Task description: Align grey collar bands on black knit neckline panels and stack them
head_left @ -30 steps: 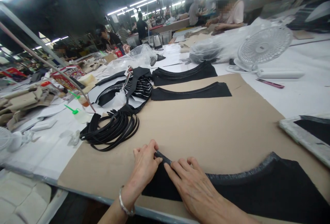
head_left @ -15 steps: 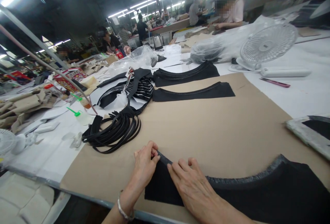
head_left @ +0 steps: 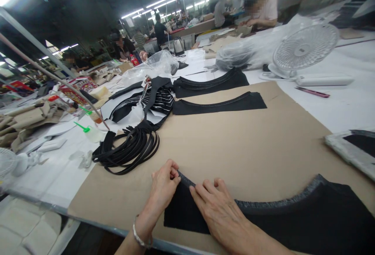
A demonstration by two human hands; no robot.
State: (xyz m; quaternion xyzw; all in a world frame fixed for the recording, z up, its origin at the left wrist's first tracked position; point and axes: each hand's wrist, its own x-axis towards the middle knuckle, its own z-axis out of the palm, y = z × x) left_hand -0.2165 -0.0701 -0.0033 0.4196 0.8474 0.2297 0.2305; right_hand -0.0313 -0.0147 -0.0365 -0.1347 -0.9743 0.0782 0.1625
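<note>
A black fabric panel with a curved, greyish upper edge lies along the front of the work surface. My left hand pinches its upper left corner between thumb and fingers. Just to the right, my right hand grips the same edge with bent fingers, its palm over the panel; its thumb is hidden. Beyond my hands sit a bundle of thin black strips and two similar curved black pieces, a nearer one and a farther one.
Brown paper covers the white table. A white fan and a pink-handled cutter stand at the back right. A pale-framed board is at right. A green-tipped bottle and a slanting pole are at left. Several people work behind.
Almost nothing differs. Both hands stay on the panel's edge in the same grip, and the view has shifted very slightly.
</note>
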